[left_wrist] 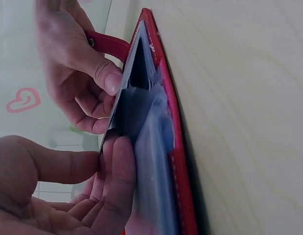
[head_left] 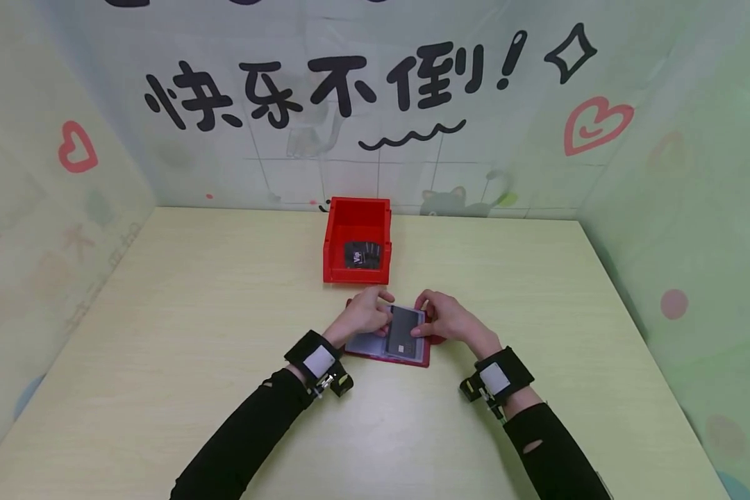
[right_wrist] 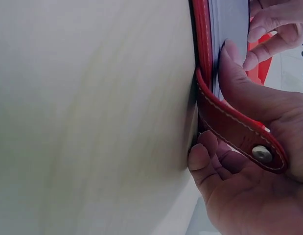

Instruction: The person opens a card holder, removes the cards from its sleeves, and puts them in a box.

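A red card holder (head_left: 384, 358) with a stitched edge and clear sleeves lies open on the table. A dark card (head_left: 403, 335) sits at its right-hand sleeve; the left wrist view shows the card (left_wrist: 124, 111) bent up along the sleeve. My left hand (head_left: 369, 312) pinches the card's edge between thumb and fingers. At the holder's right edge, my right hand (head_left: 448, 317) grips it, thumb over the sleeve and fingers underneath. The holder's strap (right_wrist: 232, 125), with a metal snap, sticks out beside the right palm.
Just behind the holder stands a red bin (head_left: 356, 276) holding dark cards (head_left: 362, 255), one marked "Vip". Printed cloth walls enclose the pale wooden table (head_left: 225, 292) at the back and both sides.
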`<state>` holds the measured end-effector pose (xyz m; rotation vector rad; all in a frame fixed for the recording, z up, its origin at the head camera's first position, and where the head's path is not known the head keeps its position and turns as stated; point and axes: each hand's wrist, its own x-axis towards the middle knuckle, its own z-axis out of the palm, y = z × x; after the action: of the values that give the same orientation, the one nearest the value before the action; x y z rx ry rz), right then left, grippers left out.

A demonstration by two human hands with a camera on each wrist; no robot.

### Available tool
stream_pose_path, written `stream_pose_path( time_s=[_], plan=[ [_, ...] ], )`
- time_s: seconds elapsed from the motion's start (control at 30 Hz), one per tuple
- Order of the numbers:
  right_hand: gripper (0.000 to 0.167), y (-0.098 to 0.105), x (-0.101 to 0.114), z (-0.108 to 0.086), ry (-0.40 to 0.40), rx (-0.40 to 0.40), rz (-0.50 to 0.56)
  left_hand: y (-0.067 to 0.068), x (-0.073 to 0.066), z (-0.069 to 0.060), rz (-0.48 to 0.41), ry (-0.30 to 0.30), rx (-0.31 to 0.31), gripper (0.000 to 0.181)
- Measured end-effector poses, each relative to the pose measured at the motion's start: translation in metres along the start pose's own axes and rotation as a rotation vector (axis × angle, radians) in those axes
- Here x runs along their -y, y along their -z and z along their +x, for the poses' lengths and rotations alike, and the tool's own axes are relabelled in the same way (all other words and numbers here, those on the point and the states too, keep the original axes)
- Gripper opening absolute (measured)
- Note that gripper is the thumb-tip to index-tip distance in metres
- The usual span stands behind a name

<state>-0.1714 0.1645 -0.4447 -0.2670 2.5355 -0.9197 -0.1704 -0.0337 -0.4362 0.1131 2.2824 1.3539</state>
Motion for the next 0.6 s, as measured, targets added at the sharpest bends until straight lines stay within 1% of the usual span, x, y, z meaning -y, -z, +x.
stream_pose_path(
  time_s=[0.1, 0.2, 0.37, 0.47, 0.6],
  plan=[
    [0.043, -0.0001, 0.0, 0.0008, -0.012, 0.004, 0.004, -0.0003, 0.0008, -0.0028, 0.015, -0.011, -0.006, 0.04],
    [0.043, -0.0008, -0.0004, 0.0021, -0.02, 0.008, 0.008, -0.0004, 0.001, -0.0053, 0.059, -0.032, -0.014, 0.041],
    [0.043, -0.0011, -0.0006, 0.0033, -0.026, 0.005, 0.004, -0.0001, 0.0019, -0.007, 0.108, -0.058, -0.022, 0.038],
    [0.043, -0.001, -0.0007, 0.0031, -0.03, 0.007, 0.013, 0.0016, 0.0045, -0.0071, 0.113, -0.066, -0.019, 0.041],
    [0.042, -0.001, -0.0011, 0.0033, -0.015, 0.009, 0.014, 0.0068, 0.0093, -0.0072, 0.069, -0.042, -0.016, 0.047]
  ],
)
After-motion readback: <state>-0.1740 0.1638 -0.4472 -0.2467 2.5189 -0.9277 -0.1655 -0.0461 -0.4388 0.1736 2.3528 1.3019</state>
